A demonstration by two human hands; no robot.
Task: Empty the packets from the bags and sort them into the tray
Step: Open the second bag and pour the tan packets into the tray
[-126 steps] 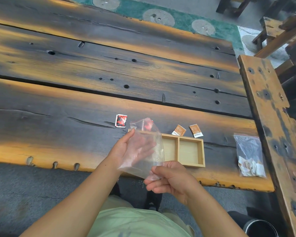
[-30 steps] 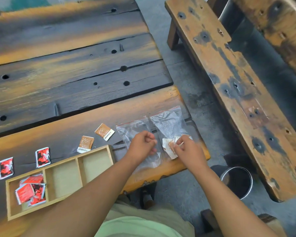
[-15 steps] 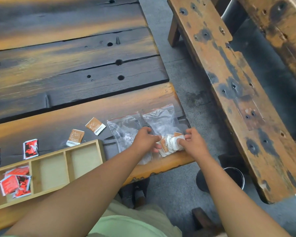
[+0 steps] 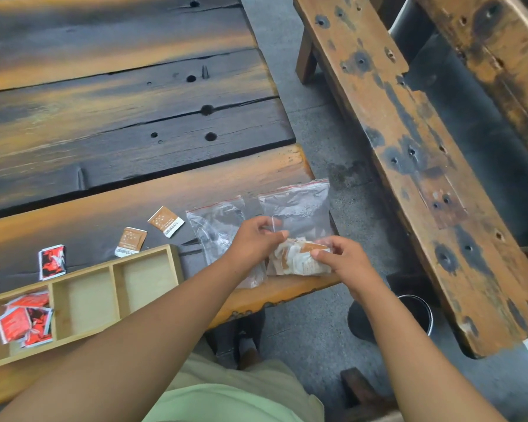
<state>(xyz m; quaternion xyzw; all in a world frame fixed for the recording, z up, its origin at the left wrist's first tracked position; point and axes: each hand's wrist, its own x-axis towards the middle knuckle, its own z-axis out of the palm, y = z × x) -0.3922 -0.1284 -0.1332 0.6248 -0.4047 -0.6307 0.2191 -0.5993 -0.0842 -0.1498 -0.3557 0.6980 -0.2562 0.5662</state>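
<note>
**Second bag being taken in hand.** You are holding the full bag [image 4: 299, 208] with both hands. The left hand [image 4: 256, 239] is pinching the film near its middle. The right hand [image 4: 345, 260] is pinching the bunched brown-and-white packets [image 4: 296, 263] through the bag's near end. Half a second ago both hands were lying low along that near end, and the left is now sitting higher on the film.

The emptied bag [image 4: 215, 226], which you were holding up about four seconds ago, is now lying flat against the full one. Red packets [image 4: 25, 318] are resting in the left compartment of the tray [image 4: 173, 260], while the middle and right compartments are standing bare. By judgement, the first bag is done and the second is not yet opened, since its red seal strip is pointing away from you.

**Edges and room.** The full bag is lying at the right end of the counter [image 4: 134, 193]. Its far corner is overhanging that end, and its packets are sitting just inside the near edge, near a metal pail [image 4: 419, 309] on the floor. Tipping out here is probably risking a spill. Open room is lying to your left, toward the tray, past two loose brown packets [image 4: 130, 241] and two loose red packets [image 4: 52, 261].
</note>
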